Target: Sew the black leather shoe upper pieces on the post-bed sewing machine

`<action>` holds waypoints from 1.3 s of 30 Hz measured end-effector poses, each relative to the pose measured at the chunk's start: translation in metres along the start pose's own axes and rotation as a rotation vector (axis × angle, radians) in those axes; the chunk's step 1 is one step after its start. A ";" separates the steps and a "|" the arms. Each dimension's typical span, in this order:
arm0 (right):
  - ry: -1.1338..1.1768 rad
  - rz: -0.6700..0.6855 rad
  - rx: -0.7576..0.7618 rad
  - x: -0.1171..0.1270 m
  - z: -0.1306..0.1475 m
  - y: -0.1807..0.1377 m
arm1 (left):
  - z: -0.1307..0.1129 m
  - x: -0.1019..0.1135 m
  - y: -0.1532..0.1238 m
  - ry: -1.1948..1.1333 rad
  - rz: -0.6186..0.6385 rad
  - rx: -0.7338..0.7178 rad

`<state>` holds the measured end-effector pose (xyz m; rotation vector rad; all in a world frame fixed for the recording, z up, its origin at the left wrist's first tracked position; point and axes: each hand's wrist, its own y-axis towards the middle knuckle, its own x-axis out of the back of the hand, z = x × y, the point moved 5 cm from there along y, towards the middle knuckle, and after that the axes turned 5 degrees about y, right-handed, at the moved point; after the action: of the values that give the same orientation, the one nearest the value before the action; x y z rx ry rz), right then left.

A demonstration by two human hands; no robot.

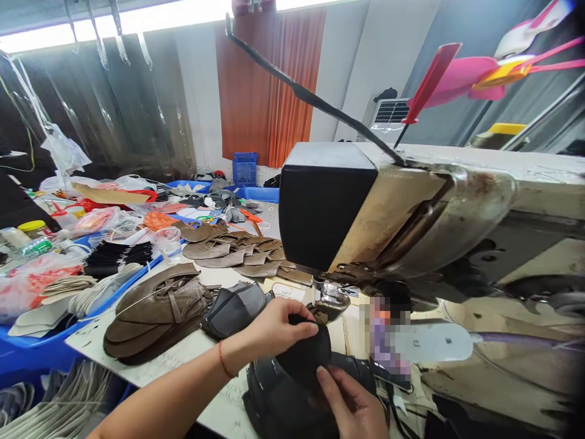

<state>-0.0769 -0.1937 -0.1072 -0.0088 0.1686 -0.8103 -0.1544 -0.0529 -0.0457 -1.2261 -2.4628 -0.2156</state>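
My left hand (274, 329) pinches the top edge of a dark curved leather piece (304, 360), fingers closed on it. My right hand (354, 405) grips the same piece from below, thumb pressed on its lower edge. The piece sits just in front of the presser foot (328, 302) of a worn sewing machine (411, 207). Under my hands lies a stack of black stitched pieces (278, 402).
Brown leather cut pieces (155, 311) and grey pieces (235, 308) are piled to the left on the white table. More brown pieces (237, 250) lie further back. A blue tray (55, 341) with bags and clutter runs along the left. A blue basket (245, 168) stands at the back.
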 end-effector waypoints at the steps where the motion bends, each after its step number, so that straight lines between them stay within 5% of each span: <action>1: -0.016 0.033 0.006 -0.004 0.002 0.003 | -0.001 0.002 0.005 -0.020 0.015 0.023; 11: 0.198 0.021 -0.057 -0.024 0.010 0.035 | -0.013 0.016 0.051 -0.139 0.045 0.104; 18: 0.218 0.000 -0.085 -0.024 0.005 0.045 | -0.012 0.016 0.055 -0.223 0.034 0.206; 24: 0.199 0.017 -0.083 -0.025 0.000 0.055 | 0.000 0.014 0.065 -0.293 0.064 0.140; 39: 0.006 -0.041 0.029 -0.038 0.016 0.043 | -0.003 0.019 0.065 -0.348 0.023 0.232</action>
<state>-0.0692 -0.1372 -0.0887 0.0181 0.1630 -0.8538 -0.1119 -0.0004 -0.0375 -1.2760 -2.6642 0.3081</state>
